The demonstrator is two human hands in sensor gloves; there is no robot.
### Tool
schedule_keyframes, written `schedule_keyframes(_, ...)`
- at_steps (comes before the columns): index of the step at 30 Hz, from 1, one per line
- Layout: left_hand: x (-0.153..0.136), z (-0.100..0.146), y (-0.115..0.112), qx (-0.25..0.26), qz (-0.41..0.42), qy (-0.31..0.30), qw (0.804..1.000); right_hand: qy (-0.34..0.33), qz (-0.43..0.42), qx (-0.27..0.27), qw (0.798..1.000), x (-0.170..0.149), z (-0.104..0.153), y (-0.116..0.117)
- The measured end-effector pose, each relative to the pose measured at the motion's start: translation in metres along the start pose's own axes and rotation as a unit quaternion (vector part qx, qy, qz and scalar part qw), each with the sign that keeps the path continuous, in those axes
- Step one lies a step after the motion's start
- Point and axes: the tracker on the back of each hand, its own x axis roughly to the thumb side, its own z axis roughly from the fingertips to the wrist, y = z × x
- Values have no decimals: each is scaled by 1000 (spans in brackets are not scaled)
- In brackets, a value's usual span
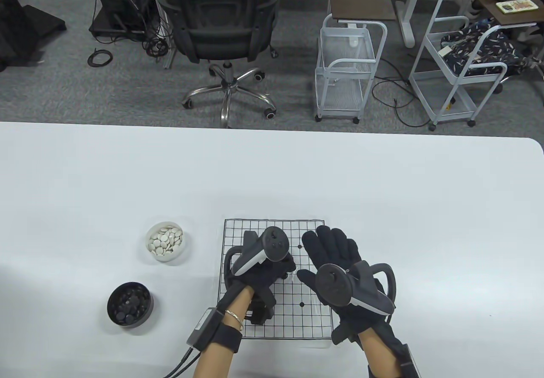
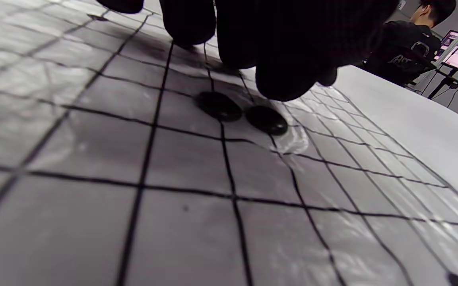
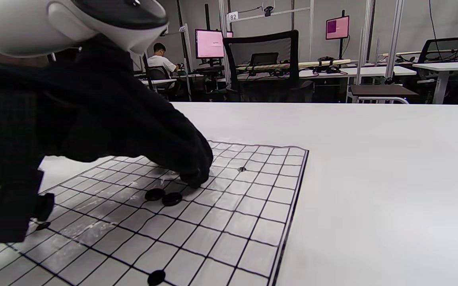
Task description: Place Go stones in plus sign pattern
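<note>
Two glossy black round Go stones [image 3: 163, 196] lie side by side on neighbouring crossings near the middle of the printed black-lined grid sheet [image 1: 312, 318], almost touching each other. In the left wrist view the same pair sits just under the gloved fingertips [image 2: 288, 85] of the left hand [image 1: 261, 274], which are bunched and pressed down close to the sheet just beyond the stones. Whether a third stone is pinched there cannot be told; the glove hides it. The right hand [image 1: 335, 263] lies flat with fingers spread on the right half of the sheet, holding nothing, and seems to be steadying the sheet.

The plus looks barely begun: judging by two stones in a row, one arm and perhaps the centre are down.

To do this step well, the next stone should land squarely on a crossing in line with the pair or directly beside whichever stone is to be the centre. Lower it straight down and lift the fingers off vertically, since the stones are slick and a sideways brush could nudge its neighbours off their points. The sheet appears shiny and slightly wrinkled, so keeping the flat hand on it should help.

More stones wait in the round black bowl of black stones [image 1: 128, 304] on the white counter [image 1: 382, 174], left of the sheet; a white bowl of white stones [image 1: 165, 241] stands beyond it.
</note>
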Motion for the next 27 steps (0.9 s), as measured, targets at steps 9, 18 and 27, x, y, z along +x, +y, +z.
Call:
schedule_keyframes(9, 9, -1, -5, 8, -62, 15, 998, 2, -10, -6, 1000, -4, 2, -2)
schedule_keyframes(18, 12, -2, -9, -2, -100, 13, 995, 3, -9, -4, 1000, -5, 2, -2)
schedule_keyframes(27, 12, -3, -9, -12, -97, 15, 995, 4, -7, -3, 1000, -5, 1, -1)
